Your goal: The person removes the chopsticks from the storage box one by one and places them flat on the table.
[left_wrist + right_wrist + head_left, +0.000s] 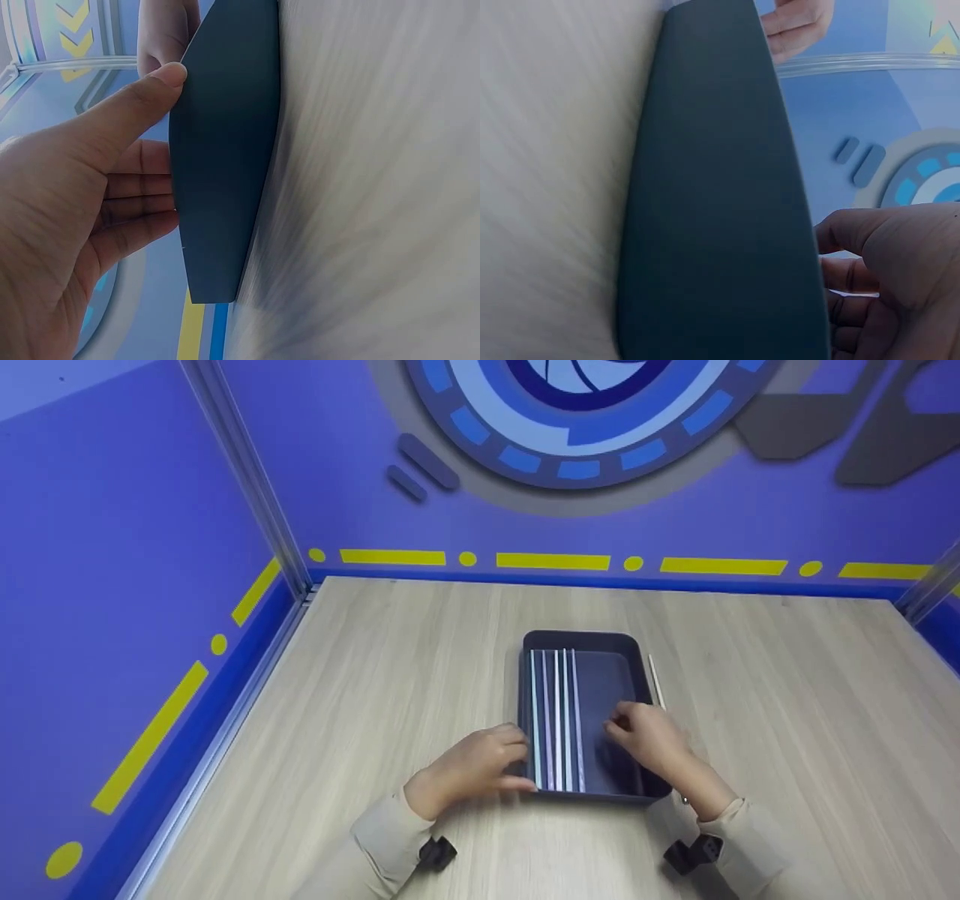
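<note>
A dark rectangular tray [592, 640] sits on the table with several slim chopsticks [557, 705] side by side in its left half, some pale green, some purple, one whitish. My left hand [480, 761] rests at the tray's near left corner; in the left wrist view its thumb [142, 97] touches the rim and the fingers extend along it. Above the tray's right half hovers my right hand [651, 735], fingers loosely bent, with nothing visible in them. Part of that hand is hidden behind the tray wall in the right wrist view. One more chopstick [656, 679] lies outside the right rim, partly covered by the right arm.
The light wooden table [390, 660] stretches around the tray. Blue printed panels [352, 517] with yellow marks stand at the back and left, joined by a metal post [251, 472]. Small black devices [438, 853] are worn at both wrists.
</note>
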